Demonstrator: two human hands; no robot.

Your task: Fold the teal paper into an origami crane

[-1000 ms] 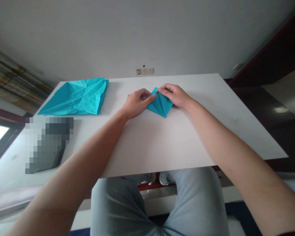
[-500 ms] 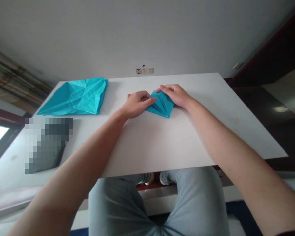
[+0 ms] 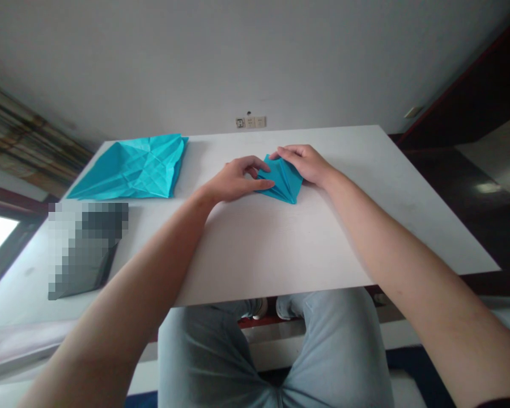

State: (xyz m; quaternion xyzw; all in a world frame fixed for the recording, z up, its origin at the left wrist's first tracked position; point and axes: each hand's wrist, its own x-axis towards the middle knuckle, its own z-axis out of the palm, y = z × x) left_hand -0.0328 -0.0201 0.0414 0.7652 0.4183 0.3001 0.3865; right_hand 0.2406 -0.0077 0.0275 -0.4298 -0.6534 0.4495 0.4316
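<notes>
A piece of folded blue paper (image 3: 285, 180) lies on the white table, with creases that fan out from its near corner. My right hand (image 3: 306, 163) grips it at the far right edge, fingers on top and the thumb side partly hidden. On the left side of the paper, my left hand (image 3: 238, 178) has its thumb and forefinger spread apart. Their tips rest on or just above the paper; I cannot tell which. The other fingers of that hand are curled and partly hidden.
A larger sheet of creased blue paper (image 3: 142, 167) lies at the table's far left. Nearer me stands a dark, pixelated flat object (image 3: 87, 252). The white table (image 3: 263, 249) meets a wall with sockets (image 3: 250, 122) behind it. My legs are under its front edge.
My left thumb and forefinger have parted from their pinch on the paper's left side. My right hand keeps its hold with little movement. The view has shifted slightly.
</notes>
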